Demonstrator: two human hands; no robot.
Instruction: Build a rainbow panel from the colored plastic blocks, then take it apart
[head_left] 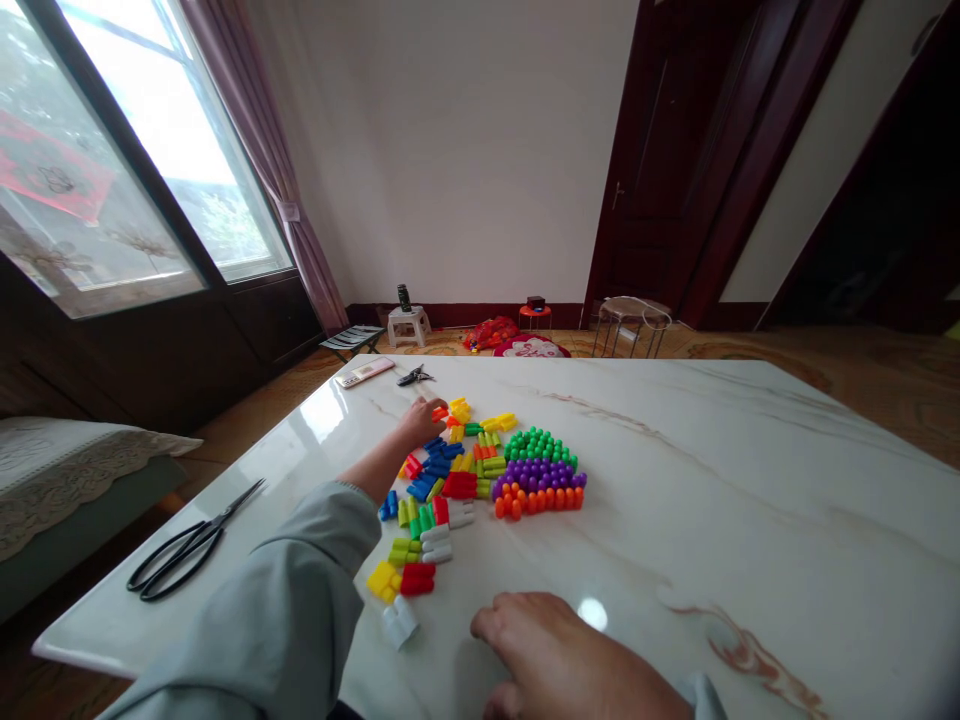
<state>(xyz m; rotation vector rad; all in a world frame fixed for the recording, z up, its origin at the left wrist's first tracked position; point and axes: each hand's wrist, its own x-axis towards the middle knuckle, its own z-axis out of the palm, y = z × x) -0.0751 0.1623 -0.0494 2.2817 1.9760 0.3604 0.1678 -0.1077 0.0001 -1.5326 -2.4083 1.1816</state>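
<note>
Several small plastic building blocks in many colours (450, 480) lie scattered on a white marble table (712, 480). Beside them lies a flat joined piece with green, purple and orange studs (540, 470). My left hand (422, 420) reaches to the far end of the pile, its fingers closed around an orange block (439, 412). My right hand (555, 655) rests on the table near the front edge, fingers curled under, with nothing visible in it. A white block (399, 620) lies just to its left.
Black scissors (191, 545) lie near the table's left edge. A remote control (364, 372) and a small dark tool (414, 377) lie at the far left corner. Stools (409, 325) and toys stand on the floor beyond; a bed is at left.
</note>
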